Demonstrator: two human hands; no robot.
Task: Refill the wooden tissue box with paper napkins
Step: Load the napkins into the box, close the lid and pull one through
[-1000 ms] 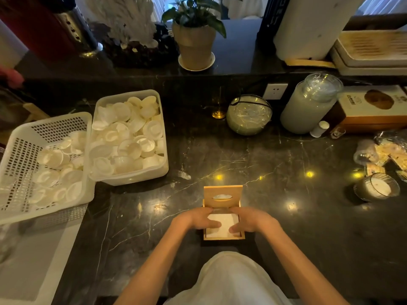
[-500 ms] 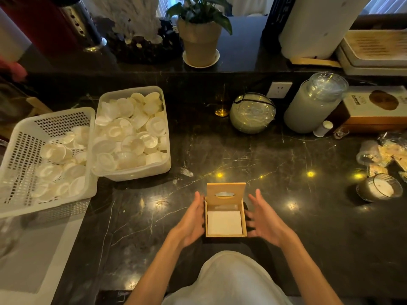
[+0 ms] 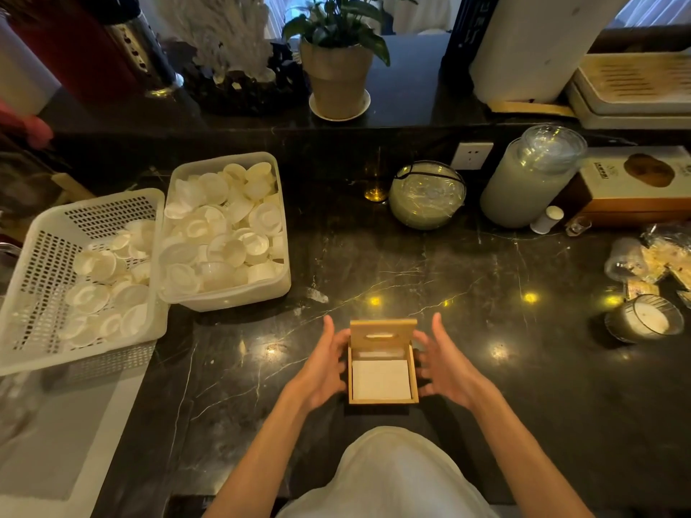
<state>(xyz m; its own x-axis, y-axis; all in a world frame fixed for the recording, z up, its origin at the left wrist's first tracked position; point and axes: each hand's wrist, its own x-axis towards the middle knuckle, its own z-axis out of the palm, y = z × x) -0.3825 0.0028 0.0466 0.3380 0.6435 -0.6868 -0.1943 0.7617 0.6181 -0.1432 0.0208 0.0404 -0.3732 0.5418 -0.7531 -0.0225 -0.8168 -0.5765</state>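
Open-palmed, our hands flank the box (image 3: 382, 400) without closing on it: the left hand (image 3: 324, 366) lies along its left wall with fingers spread and apparently brushing the wood (motion blur makes contact hard to judge), while the right hand (image 3: 445, 362) stands just beside the right wall, fingers splayed and pointing toward 12 o'clock. Neither hand holds anything.

We see the box on the dark marble counter (image 3: 486, 368) near our body, at the 6 o'clock side of the scene. Its lid (image 3: 383, 332) is raised at the far edge, slot facing us, and a flat stack of white napkins (image 3: 380, 379) fills the inside.

At 10 o'clock sit a tub (image 3: 228, 297) and, just left of it, a perforated basket (image 3: 41, 263), both heaped with small white dishes. At 3 o'clock stands a glass candle (image 3: 645, 317), and a potted plant (image 3: 338, 72) stands on the ledge at 12 o'clock.
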